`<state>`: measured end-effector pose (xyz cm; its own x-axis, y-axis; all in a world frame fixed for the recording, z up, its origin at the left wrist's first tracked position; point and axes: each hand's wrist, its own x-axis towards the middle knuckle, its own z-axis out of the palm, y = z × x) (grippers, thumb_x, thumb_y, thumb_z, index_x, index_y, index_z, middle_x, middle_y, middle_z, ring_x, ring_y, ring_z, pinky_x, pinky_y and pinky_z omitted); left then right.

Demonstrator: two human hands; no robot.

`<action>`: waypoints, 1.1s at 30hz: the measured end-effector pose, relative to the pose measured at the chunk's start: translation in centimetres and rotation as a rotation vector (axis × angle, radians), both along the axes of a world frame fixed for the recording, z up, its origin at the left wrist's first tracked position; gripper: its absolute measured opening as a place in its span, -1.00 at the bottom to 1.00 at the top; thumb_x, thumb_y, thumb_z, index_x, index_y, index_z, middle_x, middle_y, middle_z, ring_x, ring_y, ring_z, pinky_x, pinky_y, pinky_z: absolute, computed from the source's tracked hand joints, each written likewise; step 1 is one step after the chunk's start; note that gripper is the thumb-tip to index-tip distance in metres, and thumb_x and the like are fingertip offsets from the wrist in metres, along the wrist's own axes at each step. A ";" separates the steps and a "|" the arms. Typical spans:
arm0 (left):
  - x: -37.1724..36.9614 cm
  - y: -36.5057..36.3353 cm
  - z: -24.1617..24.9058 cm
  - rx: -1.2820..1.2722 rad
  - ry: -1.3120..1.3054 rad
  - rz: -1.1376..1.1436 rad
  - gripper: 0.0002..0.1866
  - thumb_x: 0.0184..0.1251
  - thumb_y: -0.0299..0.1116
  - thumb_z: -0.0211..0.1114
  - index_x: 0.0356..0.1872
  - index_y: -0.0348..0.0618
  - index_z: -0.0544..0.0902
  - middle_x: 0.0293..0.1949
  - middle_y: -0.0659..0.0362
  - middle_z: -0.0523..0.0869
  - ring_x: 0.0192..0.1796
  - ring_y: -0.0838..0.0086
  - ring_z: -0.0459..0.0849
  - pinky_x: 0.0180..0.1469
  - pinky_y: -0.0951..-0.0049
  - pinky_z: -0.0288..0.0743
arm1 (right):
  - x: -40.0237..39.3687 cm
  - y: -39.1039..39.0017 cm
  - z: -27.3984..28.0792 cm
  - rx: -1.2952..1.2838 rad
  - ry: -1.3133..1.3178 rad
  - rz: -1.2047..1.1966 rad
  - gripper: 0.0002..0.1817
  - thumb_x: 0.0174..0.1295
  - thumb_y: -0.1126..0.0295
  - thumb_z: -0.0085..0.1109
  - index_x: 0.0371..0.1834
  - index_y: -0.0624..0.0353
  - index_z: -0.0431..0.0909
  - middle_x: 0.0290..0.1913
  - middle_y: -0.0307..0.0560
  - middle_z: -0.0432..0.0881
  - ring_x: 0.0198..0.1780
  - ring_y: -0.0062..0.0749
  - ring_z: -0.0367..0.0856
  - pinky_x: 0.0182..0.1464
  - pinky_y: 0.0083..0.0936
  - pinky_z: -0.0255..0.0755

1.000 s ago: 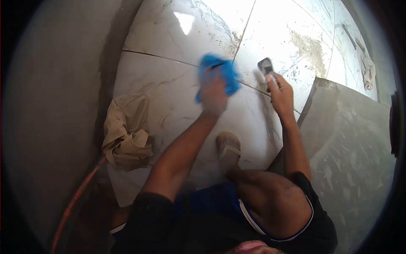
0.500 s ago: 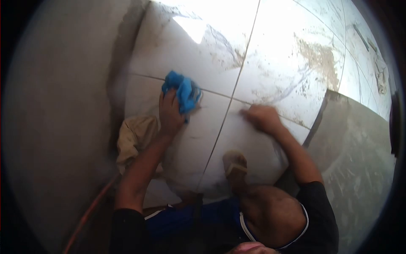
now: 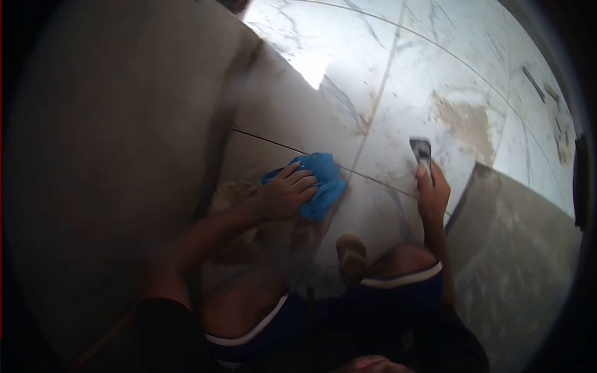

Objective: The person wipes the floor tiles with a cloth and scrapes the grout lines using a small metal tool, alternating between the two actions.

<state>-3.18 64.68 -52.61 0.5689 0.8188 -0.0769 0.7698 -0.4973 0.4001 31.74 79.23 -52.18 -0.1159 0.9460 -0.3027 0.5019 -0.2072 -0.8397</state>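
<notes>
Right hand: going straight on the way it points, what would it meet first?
Past the scraper in the right hand, the way over the tile looks free as far as shown; the brown patch lies to the right. Height above the tile is unclear.

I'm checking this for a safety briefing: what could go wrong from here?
The flat-bladed tool in the right hand might scratch the glossy tiles if its edge drags at a bad angle. The blue cloth under the left hand could smear dirt or rub in grit if it crosses the brownish patch.
</notes>
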 end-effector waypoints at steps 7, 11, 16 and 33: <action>7.3 0.7 -12.3 -0.037 -0.336 -0.525 -0.62 0.39 -0.29 0.20 0.20 -0.08 0.63 0.28 0.10 0.63 0.46 0.20 0.51 0.63 -0.20 0.09 | 4.2 3.5 5.9 0.502 -0.146 0.201 -0.64 0.39 0.43 0.35 0.20 0.33 0.68 -0.26 -0.07 0.69 -0.30 -0.48 0.58 -0.19 -0.53 0.47; 10.3 11.2 -20.4 -0.018 -0.387 -0.530 -0.36 0.25 -0.48 0.23 0.43 -0.20 0.46 0.41 -0.02 0.54 0.57 0.14 0.38 0.67 -0.22 -0.02 | 10.4 0.5 10.2 0.482 -0.361 0.115 -0.65 0.38 0.45 0.36 0.16 0.40 0.67 -0.15 0.01 0.74 -0.23 -0.42 0.62 -0.13 -0.45 0.51; 9.6 24.6 -13.5 0.200 -0.257 0.296 -0.71 0.21 -0.46 0.29 -0.04 -0.24 0.63 0.06 -0.10 0.62 0.25 0.00 0.54 0.51 -0.13 0.18 | 16.0 -8.0 17.9 0.321 -0.442 -0.206 -0.68 0.50 0.32 0.25 0.11 0.37 0.66 -0.24 -0.16 0.65 -0.28 -0.56 0.54 -0.22 -0.55 0.42; 20.6 20.1 -11.5 0.223 -0.565 -0.216 -0.71 0.18 -0.55 0.24 -0.04 -0.22 0.60 -0.01 -0.07 0.64 0.15 -0.03 0.59 0.47 -0.07 0.34 | 15.3 -24.5 29.2 0.034 -0.920 -0.343 -0.56 0.40 0.20 0.28 0.09 0.42 0.66 -0.31 -0.08 0.66 -0.32 -0.38 0.60 -0.26 -0.41 0.44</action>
